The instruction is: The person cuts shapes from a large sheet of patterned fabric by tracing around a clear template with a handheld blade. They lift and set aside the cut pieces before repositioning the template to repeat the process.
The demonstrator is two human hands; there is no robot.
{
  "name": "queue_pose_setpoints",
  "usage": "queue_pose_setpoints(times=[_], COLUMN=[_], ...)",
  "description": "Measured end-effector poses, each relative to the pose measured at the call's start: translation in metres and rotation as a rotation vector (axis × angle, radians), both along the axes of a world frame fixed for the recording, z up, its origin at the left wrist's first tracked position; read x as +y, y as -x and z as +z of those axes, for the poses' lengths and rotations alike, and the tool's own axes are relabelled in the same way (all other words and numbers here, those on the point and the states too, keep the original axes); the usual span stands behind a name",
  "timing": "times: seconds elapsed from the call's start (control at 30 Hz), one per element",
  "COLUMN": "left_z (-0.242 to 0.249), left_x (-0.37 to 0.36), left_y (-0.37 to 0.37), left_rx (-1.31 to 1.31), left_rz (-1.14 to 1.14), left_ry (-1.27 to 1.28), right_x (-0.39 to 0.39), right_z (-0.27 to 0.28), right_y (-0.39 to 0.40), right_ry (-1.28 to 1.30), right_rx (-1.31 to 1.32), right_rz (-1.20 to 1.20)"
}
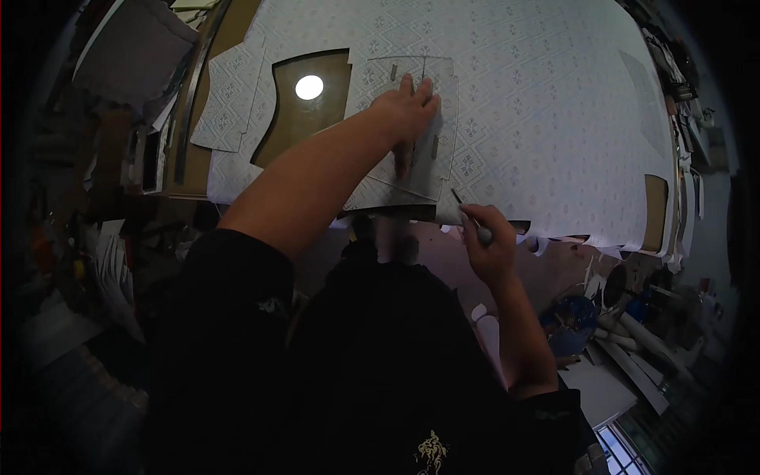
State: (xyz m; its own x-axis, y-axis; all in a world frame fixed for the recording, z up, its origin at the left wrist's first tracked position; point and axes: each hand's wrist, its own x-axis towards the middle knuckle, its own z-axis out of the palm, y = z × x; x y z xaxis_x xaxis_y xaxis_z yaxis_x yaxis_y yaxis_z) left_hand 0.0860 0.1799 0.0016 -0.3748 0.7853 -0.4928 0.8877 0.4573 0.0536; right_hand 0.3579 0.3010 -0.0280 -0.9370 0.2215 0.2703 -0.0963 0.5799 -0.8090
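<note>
My left hand [408, 112] lies with fingers spread on a see-through template [445, 119] with small slots and a line down its middle. Under the template is pale fabric [546, 103] with a woven diamond pattern. In my right hand [492, 244], near the front edge of the fabric, is an awl [484, 235] with a rounded grey handle. Its thin dark shaft points up and left, with the tip close to the template's lower right corner.
Left of the template, a cut-out opening shows the brown board [324, 107] beneath, with a bright light reflected in it. A cut fabric piece [226, 103] lies farther left. Dark cloth [134, 55] is at the upper left. A blue round object [571, 317] stands lower right.
</note>
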Motion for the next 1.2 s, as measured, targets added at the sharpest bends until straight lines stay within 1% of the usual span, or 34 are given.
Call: queue_pose_setpoints(times=[0.07,0.1,0.17,0.37,0.5,0.67,0.8,0.87,1.1,1.17,1.2], left_z=[0.003,0.005,0.008,0.012,0.013,0.012,0.011,0.007,-0.003,-0.005,-0.005], left_x=[-0.001,-0.001,-0.001,0.0,0.0,-0.001,0.0,0.004,0.002,0.002,0.002], left_y=[0.0,-0.001,-0.002,-0.007,-0.006,-0.005,-0.005,-0.005,0.001,0.0,-0.001], left_rx=[0.009,0.017,0.028,0.05,0.057,0.058,0.038,0.031,0.024,0.025,0.029], left_rz=[0.002,0.0,-0.005,-0.016,-0.016,-0.017,-0.018,-0.017,-0.005,-0.005,-0.01], left_ry=[-0.01,-0.011,-0.011,-0.004,0.017,0.007,0.008,-0.008,-0.006,-0.006,-0.01], right_x=[0.002,0.004,0.007,0.019,0.023,0.027,0.03,0.032,0.035,0.039,0.038], right_z=[0.002,0.004,0.014,0.027,0.033,0.039,0.035,0.031,0.029,0.017,0.013], right_y=[0.001,0.003,0.009,0.027,0.04,0.049,0.051,0.052,0.054,0.05,0.047], right_ry=[0.156,0.15,0.033,0.026,0.036,-0.058,-0.066,-0.081,-0.099,-0.049,-0.042], right_rx=[-0.166,-0.166,-0.23,-0.349,-0.342,-0.42,-0.428,-0.349,-0.409,-0.307,-0.305], right_rz=[-0.073,-0.071,-0.002,0.105,0.171,0.286,0.302,0.34,0.37,0.368,0.367])
